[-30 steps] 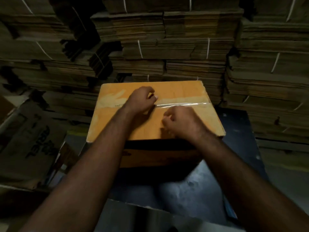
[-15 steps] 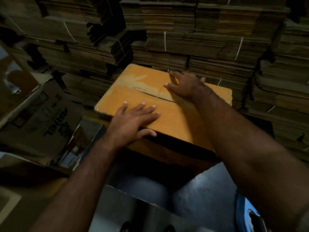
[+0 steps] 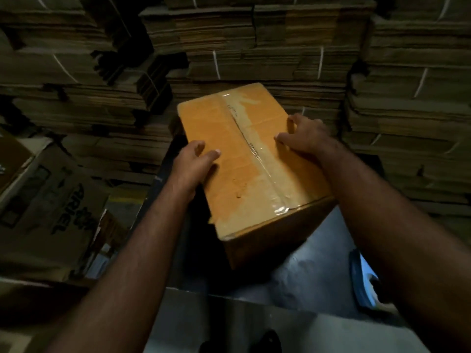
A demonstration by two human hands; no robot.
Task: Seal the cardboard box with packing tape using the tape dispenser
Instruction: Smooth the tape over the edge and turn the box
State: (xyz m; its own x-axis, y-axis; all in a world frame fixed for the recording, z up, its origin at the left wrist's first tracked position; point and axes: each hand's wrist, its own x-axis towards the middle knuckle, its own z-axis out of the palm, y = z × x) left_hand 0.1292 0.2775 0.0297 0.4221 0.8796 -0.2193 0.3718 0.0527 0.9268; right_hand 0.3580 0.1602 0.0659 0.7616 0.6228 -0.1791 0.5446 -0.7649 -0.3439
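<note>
A closed orange-brown cardboard box [image 3: 229, 179] stands in front of me, its long side pointing away. A strip of clear packing tape [image 3: 265, 169] runs along its centre seam and folds over the near edge. My left hand [image 3: 191, 164] grips the box's left edge, thumb on top. My right hand [image 3: 303, 136] grips the right edge, fingers spread on the top face. No tape dispenser shows anywhere in view.
Strapped bundles of flattened cardboard [image 3: 254, 47] are piled high behind and on both sides. A printed carton [image 3: 51, 207] leans at the left. A blue object [image 3: 364, 281] lies on the grey floor [image 3: 305, 276] at the lower right.
The box has been turned about a quarter turn, so its taped seam now runs away from me. Both hands shifted from pressing on the top to gripping its side edges.
</note>
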